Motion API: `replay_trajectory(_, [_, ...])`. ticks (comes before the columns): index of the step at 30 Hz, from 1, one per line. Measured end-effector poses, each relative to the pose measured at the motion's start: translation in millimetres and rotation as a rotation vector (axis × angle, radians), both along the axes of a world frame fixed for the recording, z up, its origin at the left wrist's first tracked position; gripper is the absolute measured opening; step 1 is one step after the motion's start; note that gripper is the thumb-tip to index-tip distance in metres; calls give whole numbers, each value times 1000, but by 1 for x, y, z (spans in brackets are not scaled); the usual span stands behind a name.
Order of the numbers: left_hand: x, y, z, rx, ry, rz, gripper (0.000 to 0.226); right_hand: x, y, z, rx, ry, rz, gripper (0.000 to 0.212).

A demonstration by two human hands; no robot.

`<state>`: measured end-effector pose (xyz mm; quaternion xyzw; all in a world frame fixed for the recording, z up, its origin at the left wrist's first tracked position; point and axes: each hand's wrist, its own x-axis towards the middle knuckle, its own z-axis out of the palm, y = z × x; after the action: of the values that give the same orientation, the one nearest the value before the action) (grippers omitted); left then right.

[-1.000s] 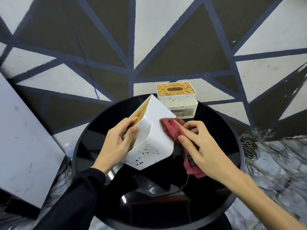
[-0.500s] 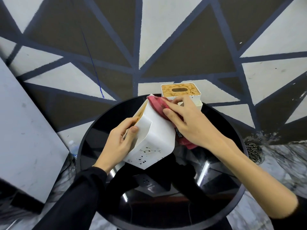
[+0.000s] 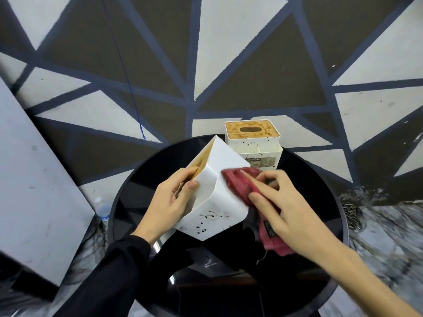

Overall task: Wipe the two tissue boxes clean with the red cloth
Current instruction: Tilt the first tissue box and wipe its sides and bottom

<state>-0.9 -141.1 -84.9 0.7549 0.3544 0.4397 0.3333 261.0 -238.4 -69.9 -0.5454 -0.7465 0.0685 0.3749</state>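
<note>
We've got the near tissue box [image 3: 215,197] tipped on one corner over the round black desk [image 3: 320,259], so its side wall faces up for wiping. Left hand [image 3: 170,202] grips it at the top edge, thumb on the white wall, fingers curled round onto the wooden lid, which steadies it against the wiping push. Right hand [image 3: 281,207] presses the red cloth [image 3: 242,184] against the right face of the box, fingers mostly straight and spread flat over the fabric; thumb isn't clear, so we can't tell if it pinches. The tail of the cloth hangs down under the wrist toward the desk.

Black specks show on the lower face of the held box, so we judge this one as not done yet. Second tissue box [image 3: 253,143] sits upright at the far edge of the desk, just behind the first and apart from it, with brown stains on the lid and specks on the front. Looks untouched, likely next.
</note>
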Motion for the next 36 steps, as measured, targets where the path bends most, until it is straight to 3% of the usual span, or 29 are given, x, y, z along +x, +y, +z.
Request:
replay_trajectory(3, [0,-1,0,-24,-22,6,60,6,36,16,-76,-19,-79,61])
replay_trajectory(8, [-5,-4,1,-58,-33,22,56,-4,82,45,-128,-7,-51,42])
replay_trajectory(19, [-7,-3,3,-71,4,5,50,-14,-2,12,32,-25,33,49])
replay_trajectory(25, [-2,-2,6,-46,49,8,51,15,31,1,-71,45,-136,62])
replay_trajectory(31, [-8,-5,5,-94,32,23,51,8,70,25,-107,29,-99,49])
replay_trajectory(36, [-7,-5,8,-81,48,31,49,-3,48,31,-49,-13,-26,57])
